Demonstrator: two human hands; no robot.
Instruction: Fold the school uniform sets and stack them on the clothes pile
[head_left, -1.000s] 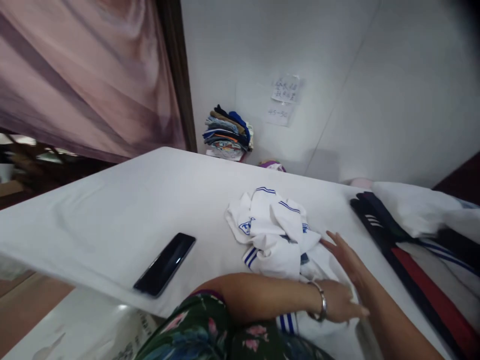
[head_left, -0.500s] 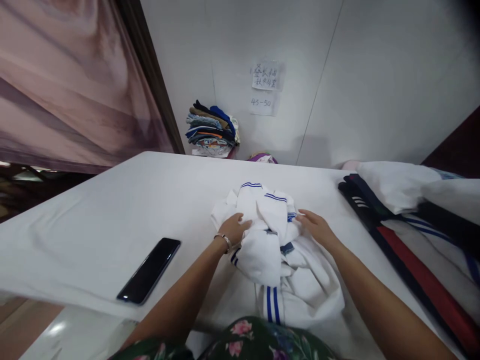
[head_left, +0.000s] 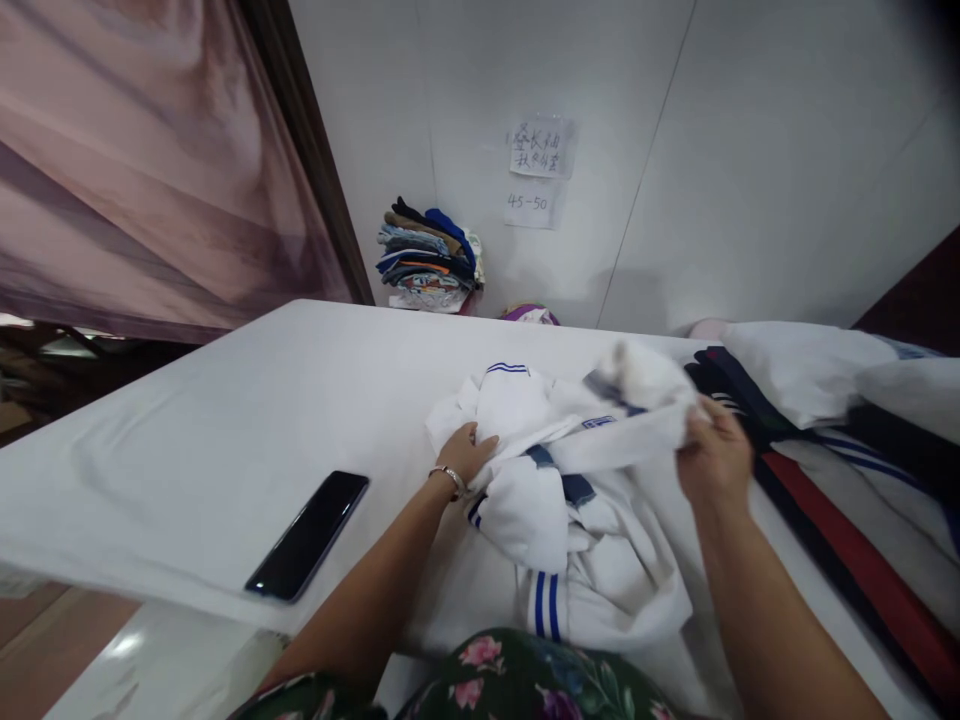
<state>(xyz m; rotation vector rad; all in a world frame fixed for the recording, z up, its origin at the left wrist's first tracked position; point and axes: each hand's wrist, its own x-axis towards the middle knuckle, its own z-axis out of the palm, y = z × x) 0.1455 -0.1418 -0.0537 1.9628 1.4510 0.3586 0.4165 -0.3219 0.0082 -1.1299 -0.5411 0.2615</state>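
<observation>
A white garment with blue double stripes (head_left: 517, 500) lies crumpled on the white table in front of me. My left hand (head_left: 465, 455) grips its left side, with the fingertips partly hidden in the cloth. My right hand (head_left: 716, 455) is closed on another part of the same garment and holds it stretched out to the right, raised off the table. The lifted cloth near it is smeared by motion. Dark blue-grey patches and a small blue label show among the folds.
A black phone (head_left: 309, 537) lies on the white table (head_left: 225, 400) to the left. Folded dark, red and white clothes (head_left: 840, 500) lie along the right side. Beyond the far edge stands a stack of folded clothes (head_left: 427, 258), near paper notes (head_left: 536, 150) on the wall.
My right hand has taken hold of the garment and pulled part of it up and to the right. My left hand stays at nearly the same spot on the cloth.
</observation>
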